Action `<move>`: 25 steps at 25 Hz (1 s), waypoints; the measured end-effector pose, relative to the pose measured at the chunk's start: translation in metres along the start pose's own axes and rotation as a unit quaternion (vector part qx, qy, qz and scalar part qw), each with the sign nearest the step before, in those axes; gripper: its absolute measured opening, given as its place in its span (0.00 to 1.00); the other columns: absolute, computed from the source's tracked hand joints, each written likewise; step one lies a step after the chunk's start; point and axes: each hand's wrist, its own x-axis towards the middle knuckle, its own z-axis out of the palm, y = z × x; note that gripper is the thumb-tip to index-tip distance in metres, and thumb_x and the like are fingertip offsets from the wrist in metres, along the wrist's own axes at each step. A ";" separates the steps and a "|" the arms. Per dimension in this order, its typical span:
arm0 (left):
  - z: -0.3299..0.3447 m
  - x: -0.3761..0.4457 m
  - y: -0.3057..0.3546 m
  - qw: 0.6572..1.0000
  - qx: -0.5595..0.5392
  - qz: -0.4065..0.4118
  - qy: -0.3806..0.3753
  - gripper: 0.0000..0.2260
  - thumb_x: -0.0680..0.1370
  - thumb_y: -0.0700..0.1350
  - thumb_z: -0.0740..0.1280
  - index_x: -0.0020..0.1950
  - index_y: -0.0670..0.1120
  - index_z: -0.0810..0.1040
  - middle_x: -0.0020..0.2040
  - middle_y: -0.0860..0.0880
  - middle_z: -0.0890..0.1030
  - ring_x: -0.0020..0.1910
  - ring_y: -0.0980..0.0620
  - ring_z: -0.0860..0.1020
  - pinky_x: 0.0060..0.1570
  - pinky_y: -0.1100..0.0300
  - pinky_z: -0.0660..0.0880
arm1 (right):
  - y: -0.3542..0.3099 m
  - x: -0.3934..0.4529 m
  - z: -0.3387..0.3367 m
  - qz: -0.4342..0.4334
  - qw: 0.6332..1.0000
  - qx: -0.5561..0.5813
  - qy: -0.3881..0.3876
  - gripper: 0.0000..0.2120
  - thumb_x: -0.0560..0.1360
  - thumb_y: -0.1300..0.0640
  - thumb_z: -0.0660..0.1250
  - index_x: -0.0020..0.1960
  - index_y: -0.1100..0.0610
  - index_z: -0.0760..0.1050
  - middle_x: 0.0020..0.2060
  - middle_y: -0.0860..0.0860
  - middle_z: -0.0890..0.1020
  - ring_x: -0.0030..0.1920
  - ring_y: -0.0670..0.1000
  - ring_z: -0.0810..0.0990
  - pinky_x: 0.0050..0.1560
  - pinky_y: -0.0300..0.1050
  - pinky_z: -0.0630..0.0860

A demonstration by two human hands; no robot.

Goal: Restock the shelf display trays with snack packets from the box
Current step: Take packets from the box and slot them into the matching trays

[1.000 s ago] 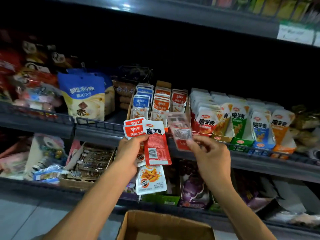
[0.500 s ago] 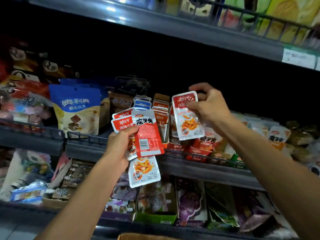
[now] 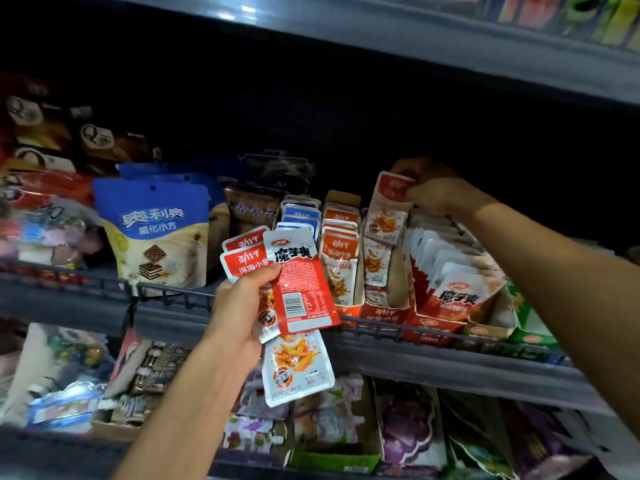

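Right hand [image 3: 434, 188] pinches a red-topped packet [image 3: 388, 207] above the display tray [image 3: 381, 313]; left hand [image 3: 242, 306] clasps a fanned bunch of packets [image 3: 298, 282]; right fingertips lost in shadow.

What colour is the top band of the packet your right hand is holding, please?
Red with white characters on the packet, seen in the head view.

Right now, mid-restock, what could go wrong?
1. The left hand holds a loose fan of snack packets; the lowest packet hangs below the rest and may slip out.
2. The right hand pinches a red-topped packet only by its top above a crowded display tray; it could snag or land crooked.
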 end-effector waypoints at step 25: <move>0.002 -0.018 -0.003 1.000 0.010 -0.013 -0.014 0.13 0.76 0.41 0.72 0.60 0.42 0.80 0.46 0.42 0.87 0.40 0.43 0.86 0.40 0.51 0.82 | -0.048 -0.062 0.074 0.025 0.816 -0.437 -0.378 0.20 0.78 0.56 0.64 0.69 0.59 0.69 0.65 0.55 0.73 0.64 0.56 0.73 0.61 0.50 0.72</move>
